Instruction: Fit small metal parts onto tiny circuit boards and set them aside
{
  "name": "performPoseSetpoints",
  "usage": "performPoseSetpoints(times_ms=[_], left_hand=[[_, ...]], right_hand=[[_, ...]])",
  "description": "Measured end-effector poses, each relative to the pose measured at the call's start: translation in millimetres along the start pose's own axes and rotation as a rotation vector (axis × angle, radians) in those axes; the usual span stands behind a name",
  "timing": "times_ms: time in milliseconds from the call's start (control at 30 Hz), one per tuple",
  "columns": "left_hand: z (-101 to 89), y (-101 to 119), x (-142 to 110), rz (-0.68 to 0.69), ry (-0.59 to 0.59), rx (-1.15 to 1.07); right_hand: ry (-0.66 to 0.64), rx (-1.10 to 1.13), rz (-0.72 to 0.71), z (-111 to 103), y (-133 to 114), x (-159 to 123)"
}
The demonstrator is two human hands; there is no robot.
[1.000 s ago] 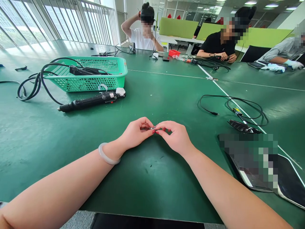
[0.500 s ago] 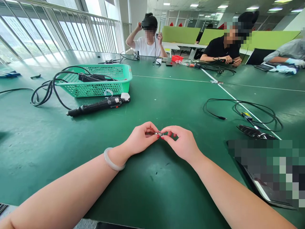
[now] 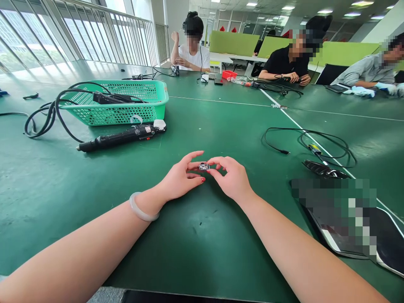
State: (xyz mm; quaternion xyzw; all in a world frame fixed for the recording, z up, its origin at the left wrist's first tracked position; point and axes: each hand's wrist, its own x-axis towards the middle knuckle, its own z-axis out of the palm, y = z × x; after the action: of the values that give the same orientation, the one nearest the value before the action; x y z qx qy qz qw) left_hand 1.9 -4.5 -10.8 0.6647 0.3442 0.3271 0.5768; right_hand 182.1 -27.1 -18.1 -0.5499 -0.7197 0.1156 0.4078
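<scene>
A small black-and-silver part (image 3: 204,167), too small to name for certain, is pinched between the thumb and fingers of my right hand (image 3: 232,176) above the table. My left hand (image 3: 179,176) is open beside it, its index finger lifted and its thumb lowered away from the part. One of the left fingers lies right behind the part; whether it touches I cannot tell. A pale bangle (image 3: 142,208) circles my left wrist. Both hands are just over the green table (image 3: 176,248).
At the left, a black electric screwdriver (image 3: 120,137) lies before a green basket (image 3: 116,115) holding a black device and cable. Right of my hands are a coiled cable (image 3: 331,145), a black glossy object (image 3: 323,169) and a dark tablet-like device (image 3: 331,227). Several people sit across the table.
My left thumb and index finger have spread apart and let go of the part, which now shows more fully in my right hand. The person in white has lowered one arm.
</scene>
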Motion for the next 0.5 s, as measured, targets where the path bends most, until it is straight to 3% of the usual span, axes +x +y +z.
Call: performPoseSetpoints(times_ms=[500], left_hand=[[0.2, 2.3, 0.6, 0.030, 0.042, -0.045]], right_hand=[[0.077, -0.054, -0.074, 2.1, -1.2, 0.0]])
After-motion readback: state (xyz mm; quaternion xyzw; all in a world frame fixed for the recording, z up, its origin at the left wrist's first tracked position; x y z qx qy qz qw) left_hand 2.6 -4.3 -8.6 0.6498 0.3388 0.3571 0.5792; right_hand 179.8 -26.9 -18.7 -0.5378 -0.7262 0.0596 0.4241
